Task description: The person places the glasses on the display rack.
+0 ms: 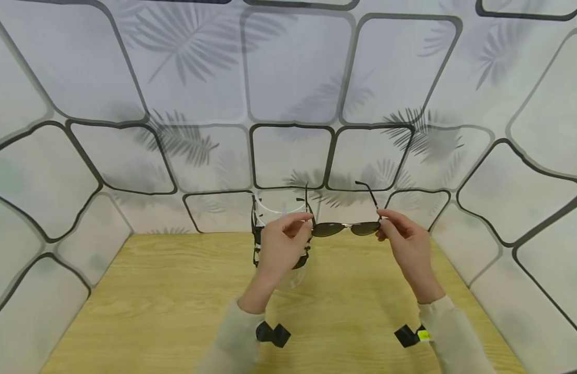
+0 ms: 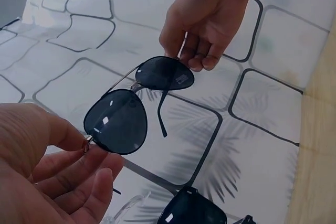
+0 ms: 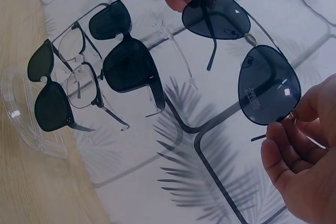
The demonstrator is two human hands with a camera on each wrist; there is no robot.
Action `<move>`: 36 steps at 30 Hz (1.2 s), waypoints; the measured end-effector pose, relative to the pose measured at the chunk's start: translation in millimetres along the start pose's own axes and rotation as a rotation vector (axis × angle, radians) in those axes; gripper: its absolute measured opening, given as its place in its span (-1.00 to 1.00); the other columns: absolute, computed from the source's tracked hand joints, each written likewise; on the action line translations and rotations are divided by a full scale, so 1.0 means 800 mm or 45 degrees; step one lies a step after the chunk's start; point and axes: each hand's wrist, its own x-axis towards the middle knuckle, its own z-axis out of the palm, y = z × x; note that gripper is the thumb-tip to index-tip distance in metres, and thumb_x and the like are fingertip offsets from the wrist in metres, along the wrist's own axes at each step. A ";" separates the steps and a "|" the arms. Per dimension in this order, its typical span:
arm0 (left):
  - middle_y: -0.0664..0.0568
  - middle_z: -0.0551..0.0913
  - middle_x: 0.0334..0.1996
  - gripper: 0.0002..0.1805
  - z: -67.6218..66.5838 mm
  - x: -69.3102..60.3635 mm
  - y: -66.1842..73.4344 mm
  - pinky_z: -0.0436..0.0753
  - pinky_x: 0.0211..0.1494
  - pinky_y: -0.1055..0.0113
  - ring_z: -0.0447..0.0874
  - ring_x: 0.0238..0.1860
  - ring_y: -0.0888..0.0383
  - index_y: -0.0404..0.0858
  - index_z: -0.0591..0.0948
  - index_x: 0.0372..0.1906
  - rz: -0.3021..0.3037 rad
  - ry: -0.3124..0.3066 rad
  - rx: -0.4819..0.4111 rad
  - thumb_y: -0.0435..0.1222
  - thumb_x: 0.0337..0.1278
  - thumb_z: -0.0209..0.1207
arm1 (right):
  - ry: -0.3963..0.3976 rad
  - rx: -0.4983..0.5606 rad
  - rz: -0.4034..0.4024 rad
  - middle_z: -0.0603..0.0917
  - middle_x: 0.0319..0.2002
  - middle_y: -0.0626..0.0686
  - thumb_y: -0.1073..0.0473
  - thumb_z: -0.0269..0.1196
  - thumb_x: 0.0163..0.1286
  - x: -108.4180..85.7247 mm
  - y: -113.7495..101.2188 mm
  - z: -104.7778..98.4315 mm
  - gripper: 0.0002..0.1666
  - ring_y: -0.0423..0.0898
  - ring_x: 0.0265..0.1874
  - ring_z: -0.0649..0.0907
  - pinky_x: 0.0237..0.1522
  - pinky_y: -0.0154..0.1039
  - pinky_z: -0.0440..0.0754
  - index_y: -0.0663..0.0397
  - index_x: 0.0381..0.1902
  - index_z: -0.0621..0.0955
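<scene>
A pair of aviator sunglasses (image 1: 328, 229) with dark lenses and a thin metal double bridge is held up in front of me, temples unfolded toward the back wall. My left hand (image 1: 280, 249) pinches its left end near the hinge, thumb against fingers. At the other end, my right hand (image 1: 410, 248) pinches the right hinge. Close behind and below the left hand stands a clear display rack (image 3: 11, 98), partly hidden by that hand in the head view. It carries large dark sunglasses (image 3: 131, 66), half-rim clear-lens glasses (image 3: 97, 90) and another dark pair (image 3: 51, 109).
Under the rack lies a light wood-grain tabletop (image 1: 176, 301). A pale cloth backdrop (image 1: 293, 156) printed with dark rounded outlines and leaves rises behind and at both sides. Small black devices (image 1: 273, 334) are worn at both wrists.
</scene>
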 end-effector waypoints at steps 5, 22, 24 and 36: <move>-0.12 0.85 -0.38 -0.77 -0.022 0.004 -0.002 0.60 -0.38 0.43 0.84 -0.30 -0.19 -0.22 0.83 0.01 -0.033 0.030 0.004 -0.39 0.36 0.27 | -0.031 0.026 -0.026 0.75 -0.43 -0.23 0.24 0.24 0.59 0.005 -0.008 0.023 -0.67 -0.27 -0.43 0.73 -0.27 -0.42 0.71 0.32 0.18 0.70; -0.18 0.83 -0.41 -0.76 -0.084 0.009 -0.022 0.57 -0.40 0.43 0.81 -0.36 -0.13 -0.23 0.84 -0.02 -0.060 0.135 0.030 -0.43 0.32 0.27 | -0.128 0.073 -0.039 0.70 -0.44 -0.12 0.27 0.24 0.56 0.019 -0.019 0.090 -0.71 -0.17 -0.42 0.72 -0.28 -0.37 0.69 0.20 0.14 0.75; -0.20 0.82 -0.40 -0.76 -0.091 0.010 -0.022 0.60 -0.41 0.43 0.80 -0.38 -0.06 -0.25 0.84 -0.02 -0.082 0.140 0.022 -0.43 0.33 0.26 | -0.137 0.077 -0.041 0.70 -0.44 -0.11 0.28 0.24 0.56 0.020 -0.020 0.097 -0.71 -0.17 -0.42 0.72 -0.29 -0.36 0.69 0.20 0.14 0.74; -0.24 0.82 -0.39 -0.76 -0.117 0.020 -0.032 0.67 -0.37 0.44 0.79 -0.42 0.09 -0.35 0.81 0.01 -0.172 0.161 0.021 -0.43 0.35 0.25 | -0.132 0.097 -0.024 0.74 -0.39 0.13 0.34 0.23 0.52 0.023 -0.020 0.132 -0.72 -0.26 -0.46 0.69 -0.30 -0.34 0.70 0.20 0.09 0.77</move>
